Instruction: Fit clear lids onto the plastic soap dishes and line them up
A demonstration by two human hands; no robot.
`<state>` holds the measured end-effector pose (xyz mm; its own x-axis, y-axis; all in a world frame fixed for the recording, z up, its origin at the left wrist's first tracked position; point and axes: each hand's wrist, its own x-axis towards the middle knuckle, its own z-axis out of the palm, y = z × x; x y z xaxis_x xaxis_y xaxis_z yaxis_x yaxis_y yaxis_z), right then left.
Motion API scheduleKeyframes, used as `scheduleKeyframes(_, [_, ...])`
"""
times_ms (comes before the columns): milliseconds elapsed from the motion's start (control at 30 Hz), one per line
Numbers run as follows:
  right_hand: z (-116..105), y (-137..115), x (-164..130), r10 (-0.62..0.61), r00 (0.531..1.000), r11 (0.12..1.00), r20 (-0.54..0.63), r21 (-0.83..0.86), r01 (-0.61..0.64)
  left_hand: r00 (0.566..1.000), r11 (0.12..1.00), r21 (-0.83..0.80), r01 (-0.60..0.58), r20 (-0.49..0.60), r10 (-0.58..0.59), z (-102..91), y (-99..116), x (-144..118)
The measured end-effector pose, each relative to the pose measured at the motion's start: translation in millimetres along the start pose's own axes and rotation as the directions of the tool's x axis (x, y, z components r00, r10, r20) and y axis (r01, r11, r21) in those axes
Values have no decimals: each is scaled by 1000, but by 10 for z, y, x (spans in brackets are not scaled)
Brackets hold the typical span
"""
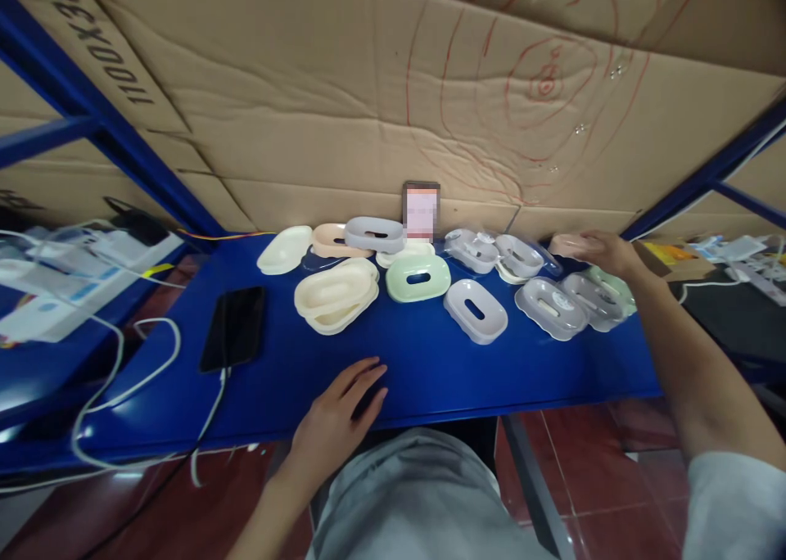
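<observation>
My left hand (335,413) rests at the front of the blue table (417,372), fingers loosely spread with nothing in them. At the far right my right hand (605,253) grips the end of a pale pink soap dish (568,246). Close below that hand lie a green soap dish (616,288) and a grey one (593,300), both in clear wrap. Another wrapped grey soap dish (551,308) is beside them. Nearer the middle sit an unwrapped grey soap dish (476,310) and a light green one (418,278), each with an oval slot.
Cream dishes (336,291) are stacked left of centre, with a peach dish (328,239) behind. A black phone (233,329) with a cable lies at left. A small framed screen (422,210) leans against the cardboard wall (295,118). Blue posts (123,93) flank the table.
</observation>
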<state>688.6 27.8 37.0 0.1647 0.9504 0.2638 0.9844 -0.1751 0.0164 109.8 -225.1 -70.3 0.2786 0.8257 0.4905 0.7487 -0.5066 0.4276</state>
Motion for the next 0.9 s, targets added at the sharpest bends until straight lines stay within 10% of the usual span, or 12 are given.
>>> scheduleKeyframes(267, [111, -59, 82, -99, 980, 988, 171, 134, 76, 1000, 1000, 2, -11, -7, 11, 8, 1, -1])
scheduleKeyframes(500, [-20, -453, -105, -132, 991, 981, 1, 147, 131, 1000, 1000, 11, 1, 13, -1, -16, 16, 5])
scheduleKeyframes(900, [-9, -2190, -2474, -646, 737, 627, -196, 413, 660, 1000, 999, 40, -1, 29, 0, -10, 43, 2])
